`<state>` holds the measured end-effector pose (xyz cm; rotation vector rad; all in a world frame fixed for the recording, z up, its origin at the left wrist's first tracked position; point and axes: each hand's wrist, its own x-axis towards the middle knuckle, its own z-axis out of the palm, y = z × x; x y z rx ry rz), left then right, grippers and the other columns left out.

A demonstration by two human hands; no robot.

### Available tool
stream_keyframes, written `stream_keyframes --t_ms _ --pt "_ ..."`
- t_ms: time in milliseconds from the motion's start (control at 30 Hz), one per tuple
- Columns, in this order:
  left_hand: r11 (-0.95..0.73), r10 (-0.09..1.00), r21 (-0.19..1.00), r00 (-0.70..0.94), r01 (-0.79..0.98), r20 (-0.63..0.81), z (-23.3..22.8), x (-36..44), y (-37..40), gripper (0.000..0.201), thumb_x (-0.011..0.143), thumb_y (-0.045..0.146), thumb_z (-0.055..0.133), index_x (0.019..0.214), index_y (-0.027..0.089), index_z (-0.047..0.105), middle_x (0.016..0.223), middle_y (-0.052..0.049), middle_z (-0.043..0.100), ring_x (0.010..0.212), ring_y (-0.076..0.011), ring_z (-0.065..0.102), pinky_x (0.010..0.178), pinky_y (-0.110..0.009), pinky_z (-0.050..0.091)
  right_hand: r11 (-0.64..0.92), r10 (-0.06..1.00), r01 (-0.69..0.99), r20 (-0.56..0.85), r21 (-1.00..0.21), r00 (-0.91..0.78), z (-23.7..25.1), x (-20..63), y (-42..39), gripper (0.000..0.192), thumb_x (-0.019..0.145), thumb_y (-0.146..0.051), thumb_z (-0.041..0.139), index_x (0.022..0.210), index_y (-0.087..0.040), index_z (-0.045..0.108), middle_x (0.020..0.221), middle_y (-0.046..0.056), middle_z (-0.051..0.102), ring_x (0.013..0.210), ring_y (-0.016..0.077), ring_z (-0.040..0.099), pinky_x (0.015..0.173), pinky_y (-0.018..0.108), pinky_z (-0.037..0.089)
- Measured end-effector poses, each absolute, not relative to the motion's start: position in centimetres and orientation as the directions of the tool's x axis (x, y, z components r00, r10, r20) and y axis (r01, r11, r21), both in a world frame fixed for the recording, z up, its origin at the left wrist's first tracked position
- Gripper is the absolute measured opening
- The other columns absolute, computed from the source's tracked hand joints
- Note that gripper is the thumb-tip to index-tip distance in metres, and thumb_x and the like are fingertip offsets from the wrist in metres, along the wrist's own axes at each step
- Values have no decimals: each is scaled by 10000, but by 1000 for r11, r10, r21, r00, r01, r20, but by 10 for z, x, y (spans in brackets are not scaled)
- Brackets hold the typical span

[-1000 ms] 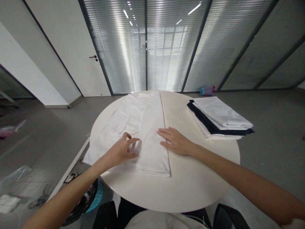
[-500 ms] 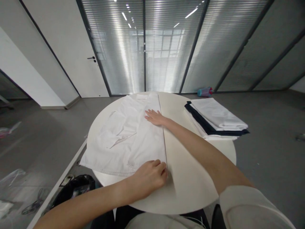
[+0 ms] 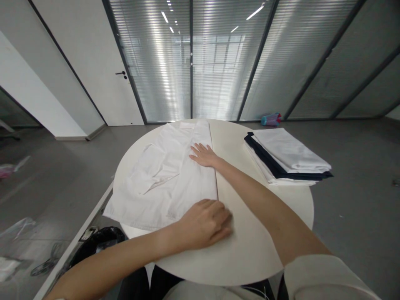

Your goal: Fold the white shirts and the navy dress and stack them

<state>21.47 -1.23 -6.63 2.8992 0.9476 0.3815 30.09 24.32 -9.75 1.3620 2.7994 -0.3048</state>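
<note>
A white shirt (image 3: 162, 175) lies spread on the round white table (image 3: 256, 250), its right side folded inward to a straight edge. My left hand (image 3: 206, 223) rests on the shirt's near right corner at the hem, fingers curled over the cloth. My right hand (image 3: 203, 155) lies flat, fingers spread, on the folded edge farther up, near the collar end. A sleeve (image 3: 156, 181) is folded across the shirt's middle left.
A stack of folded white and dark navy garments (image 3: 286, 156) sits at the table's right. A black bin (image 3: 96, 246) stands on the floor at the left. A blue and pink bottle (image 3: 271, 119) lies by the glass wall.
My right hand slid up the folded edge toward the collar. My left hand left the sleeve area and came down to the shirt's near right corner.
</note>
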Motion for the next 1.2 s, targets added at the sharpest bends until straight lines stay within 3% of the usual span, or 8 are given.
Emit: stream_keyframes --t_ms 100,267,367,533,633,733,933,1200 --pt "-760 650 168 731 628 210 -82 213 -3 625 1033 516 367 1502 104 379 1575 -206 355 1495 -349 256 1177 -544 286 592 786 791 -103 -159 -609 -97 300 243 798 984 -665 146 1623 -187 143 1681 72 48 1544 287 35 1230 544 31" --pt "-738 669 191 739 647 78 -94 209 -20 645 1057 468 258 1577 89 233 1651 -202 149 1536 -359 29 1230 -581 73 591 787 789 -92 -166 -609 -99 301 245 797 975 -674 143 1624 -212 147 1681 47 51 1546 274 39 1234 535 52" --pt "-740 649 268 760 617 42 -77 205 -20 697 1025 560 328 1561 115 306 1638 -203 199 1526 -378 112 1219 -596 138 601 787 785 -58 -147 -614 -102 301 245 804 973 -676 132 1622 -202 158 1679 62 67 1545 276 55 1230 547 68" --pt "-658 724 471 667 588 179 -54 203 34 457 1048 457 362 1268 178 649 1349 -113 642 1269 -244 592 1087 -401 463 595 796 789 -31 -153 -605 -105 301 244 783 976 -666 170 1618 -218 190 1677 59 99 1543 275 77 1235 531 70" --pt "-725 687 337 661 600 302 -67 206 65 530 979 476 517 1356 108 572 1468 -179 525 1393 -284 467 1166 -441 376 596 796 788 -16 -157 -605 -103 302 242 761 981 -653 196 1614 -229 207 1676 55 115 1542 273 87 1236 520 76" --pt "-758 653 205 721 619 234 -84 206 68 709 966 524 517 1500 73 400 1610 -216 285 1515 -338 214 1232 -517 210 609 786 779 -13 -151 -618 -103 302 243 763 983 -649 192 1614 -218 210 1675 64 119 1542 270 89 1233 527 88" --pt "-738 670 197 735 645 103 -92 199 27 772 980 587 435 1578 133 254 1651 -206 128 1531 -365 63 1230 -589 129 607 786 779 -22 -158 -617 -106 302 247 797 972 -675 164 1618 -210 187 1677 57 91 1545 265 70 1232 538 80" --pt "-726 675 242 734 643 76 -71 177 6 547 1017 436 452 1525 243 384 1645 -87 259 1527 -308 173 1231 -526 235 605 789 781 -12 -158 -614 -107 303 246 779 975 -673 170 1612 -228 218 1675 50 114 1544 266 82 1233 535 81"
